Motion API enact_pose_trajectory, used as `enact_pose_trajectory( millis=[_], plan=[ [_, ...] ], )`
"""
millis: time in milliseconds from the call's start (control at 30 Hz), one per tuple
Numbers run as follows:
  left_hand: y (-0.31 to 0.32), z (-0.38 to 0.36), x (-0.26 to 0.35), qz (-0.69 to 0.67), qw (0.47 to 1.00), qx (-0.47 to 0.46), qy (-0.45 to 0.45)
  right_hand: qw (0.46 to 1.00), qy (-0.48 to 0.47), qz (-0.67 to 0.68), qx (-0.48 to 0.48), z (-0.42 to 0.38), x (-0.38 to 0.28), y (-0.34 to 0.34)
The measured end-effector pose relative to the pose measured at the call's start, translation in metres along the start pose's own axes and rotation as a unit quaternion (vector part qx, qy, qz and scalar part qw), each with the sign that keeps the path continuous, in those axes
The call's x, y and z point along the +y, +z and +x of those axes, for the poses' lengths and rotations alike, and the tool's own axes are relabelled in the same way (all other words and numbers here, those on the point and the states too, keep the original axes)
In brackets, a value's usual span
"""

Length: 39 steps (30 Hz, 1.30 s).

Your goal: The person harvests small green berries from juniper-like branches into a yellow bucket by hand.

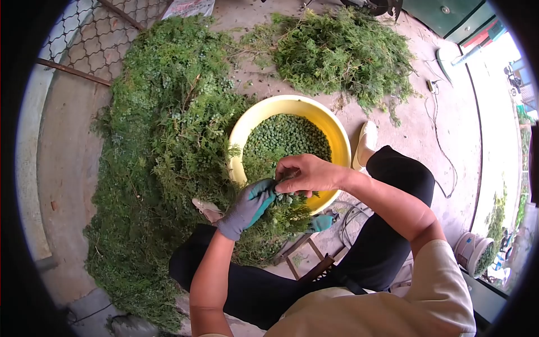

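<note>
My left hand (250,208), in a grey and teal glove, has its fingers closed on a green sprig at the near edge of a yellow tub (341,140). Bare and pinched together, my right hand (307,175) meets the glove's fingertips at the same sprig. Small green cones (289,135) fill much of the tub below both hands. Leafy green branches (275,224) lie under my hands and over the tub's near rim. The sprig is mostly hidden by my fingers.
A large heap of cut branches (151,168) spreads along the left. Another pile (348,56) lies beyond the tub. A teal glove (320,223) rests near the tub's lower right. A dark cable (438,129) runs over the floor at right, and a bucket (474,254) stands lower right.
</note>
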<state>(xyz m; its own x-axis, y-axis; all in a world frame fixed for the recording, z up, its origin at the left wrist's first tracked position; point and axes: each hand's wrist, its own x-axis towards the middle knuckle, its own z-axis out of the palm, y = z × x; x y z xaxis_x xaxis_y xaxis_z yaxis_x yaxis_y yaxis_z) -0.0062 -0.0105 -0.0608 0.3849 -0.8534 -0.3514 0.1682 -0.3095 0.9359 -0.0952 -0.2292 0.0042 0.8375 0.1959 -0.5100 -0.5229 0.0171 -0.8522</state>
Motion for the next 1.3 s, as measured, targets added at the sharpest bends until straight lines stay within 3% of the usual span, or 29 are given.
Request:
enact_pose_trajectory(
  millis=[33, 167, 233, 333, 400, 467, 600, 667, 800, 867, 933, 1033, 1100, 1167, 1300],
  plan=[
    [0.0, 0.0, 0.002, -0.048, 0.999, -0.003, -0.004, 1.0, 0.0, 0.0, -0.001, 0.001, 0.0, 0.001],
    [-0.003, -0.002, 0.008, -0.036, 0.998, -0.038, -0.033, 0.997, -0.004, 0.068, -0.04, 0.005, 0.014, -0.001],
    [-0.003, -0.007, 0.029, -0.173, 0.975, -0.091, -0.102, 0.991, 0.018, 0.097, -0.086, 0.004, 0.013, -0.004],
    [0.007, -0.01, 0.049, -0.178, 0.972, -0.106, -0.111, 0.988, 0.041, 0.107, -0.105, -0.005, 0.008, -0.007],
    [-0.001, -0.016, 0.037, -0.144, 0.983, -0.068, -0.088, 0.99, 0.048, 0.087, -0.102, -0.007, 0.016, -0.021],
    [-0.026, -0.023, 0.039, -0.214, 0.972, -0.012, -0.097, 0.983, 0.06, 0.166, -0.057, -0.01, 0.024, -0.045],
    [-0.028, -0.023, 0.04, -0.185, 0.977, 0.075, -0.082, 0.949, 0.042, 0.312, -0.031, -0.003, 0.027, -0.037],
    [-0.022, -0.017, 0.039, -0.212, 0.972, 0.056, -0.088, 0.949, 0.042, 0.309, -0.045, 0.003, 0.025, -0.028],
    [-0.017, -0.006, 0.047, -0.228, 0.966, 0.029, -0.118, 0.982, -0.048, 0.177, -0.036, 0.006, 0.008, -0.01],
    [-0.01, 0.0, 0.044, -0.236, 0.965, -0.01, -0.111, 0.996, -0.09, 0.001, -0.01, 0.012, 0.012, 0.0],
    [-0.006, -0.001, 0.039, -0.248, 0.961, 0.01, -0.119, 0.996, -0.089, -0.009, -0.008, 0.007, 0.009, 0.003],
    [-0.015, 0.002, 0.02, -0.209, 0.973, -0.065, -0.078, 0.987, -0.136, -0.064, 0.059, 0.006, 0.012, -0.001],
    [-0.011, 0.003, 0.016, -0.152, 0.987, 0.005, -0.048, 0.994, -0.084, -0.022, 0.063, -0.001, 0.004, -0.008],
    [-0.006, 0.002, 0.018, -0.171, 0.984, -0.006, -0.05, 0.995, -0.007, 0.049, 0.081, -0.009, -0.005, -0.005],
    [0.005, 0.003, 0.033, -0.21, 0.976, -0.032, -0.055, 0.985, 0.007, 0.159, 0.066, 0.001, 0.015, -0.011]
  ],
)
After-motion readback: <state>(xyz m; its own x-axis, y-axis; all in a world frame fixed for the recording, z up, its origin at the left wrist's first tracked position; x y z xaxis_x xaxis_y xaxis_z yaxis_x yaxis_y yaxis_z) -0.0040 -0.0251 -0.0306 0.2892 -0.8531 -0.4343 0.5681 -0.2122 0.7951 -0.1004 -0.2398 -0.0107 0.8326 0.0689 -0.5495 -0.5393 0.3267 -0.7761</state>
